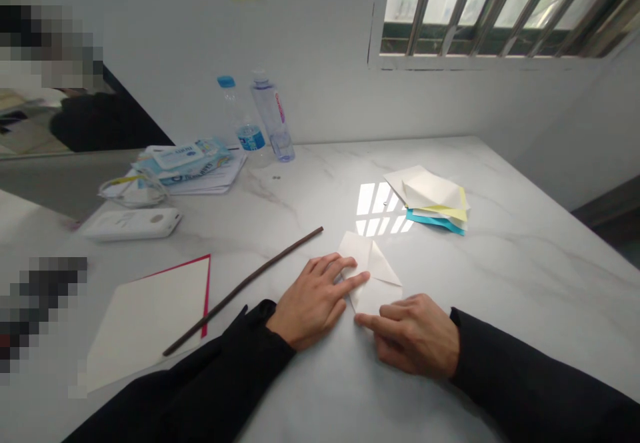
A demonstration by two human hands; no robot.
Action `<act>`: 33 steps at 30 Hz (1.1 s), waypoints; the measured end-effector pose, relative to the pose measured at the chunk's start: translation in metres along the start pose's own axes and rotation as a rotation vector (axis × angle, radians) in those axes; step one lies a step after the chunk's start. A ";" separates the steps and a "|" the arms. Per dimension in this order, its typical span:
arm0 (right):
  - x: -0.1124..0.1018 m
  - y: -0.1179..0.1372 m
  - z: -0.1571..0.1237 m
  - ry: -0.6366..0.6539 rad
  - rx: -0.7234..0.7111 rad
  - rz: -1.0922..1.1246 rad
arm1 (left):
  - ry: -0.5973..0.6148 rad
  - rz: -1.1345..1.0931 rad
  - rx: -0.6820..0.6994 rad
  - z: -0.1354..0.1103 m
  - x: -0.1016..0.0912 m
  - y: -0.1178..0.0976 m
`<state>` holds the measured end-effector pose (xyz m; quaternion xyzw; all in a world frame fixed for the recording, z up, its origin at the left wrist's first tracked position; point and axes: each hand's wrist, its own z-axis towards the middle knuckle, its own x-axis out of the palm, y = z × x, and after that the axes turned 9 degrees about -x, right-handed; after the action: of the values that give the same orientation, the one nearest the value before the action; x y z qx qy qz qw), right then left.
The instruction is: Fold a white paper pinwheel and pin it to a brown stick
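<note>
a folded piece of cream paper [385, 291] lies on the pale marbled surface [510, 250], in front of the person and between the two hands. the left hand [320, 300] is laid over the paper's left side, palm down, fingers loosely spread, its index fingertip resting near the middle of the sheet. the right hand [417, 336] has its index finger stretched out to the paper's near corner, the other fingers curled; whether it pinches anything i cannot tell. a triangular flap shows on the paper's far right side. beyond it, to the right, sits a loose stack of papers [433, 193], cream and yellow with blue at the bottom. left of the hands, a thin brown stick [245, 285] slants across a large cream sheet [155, 310] with a red edge. farther back stand two clear bottles [273, 116], near a blue pack of wipes [183, 160].
</note>
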<state>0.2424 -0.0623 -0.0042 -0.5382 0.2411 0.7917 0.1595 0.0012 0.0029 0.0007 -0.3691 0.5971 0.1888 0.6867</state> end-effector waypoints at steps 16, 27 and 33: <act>-0.004 0.046 -0.057 -0.112 -0.070 -0.045 | 0.011 -0.116 0.155 -0.022 -0.007 -0.016; 0.010 0.090 -0.085 -0.375 -0.017 -0.112 | -0.019 -0.165 0.157 -0.057 0.001 -0.062; 0.001 0.084 -0.070 -0.362 0.006 -0.075 | -0.058 -0.160 0.118 -0.053 0.003 -0.056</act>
<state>0.2533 -0.1715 -0.0089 -0.3951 0.1908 0.8683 0.2312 0.0056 -0.0733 0.0127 -0.3690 0.5558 0.1085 0.7370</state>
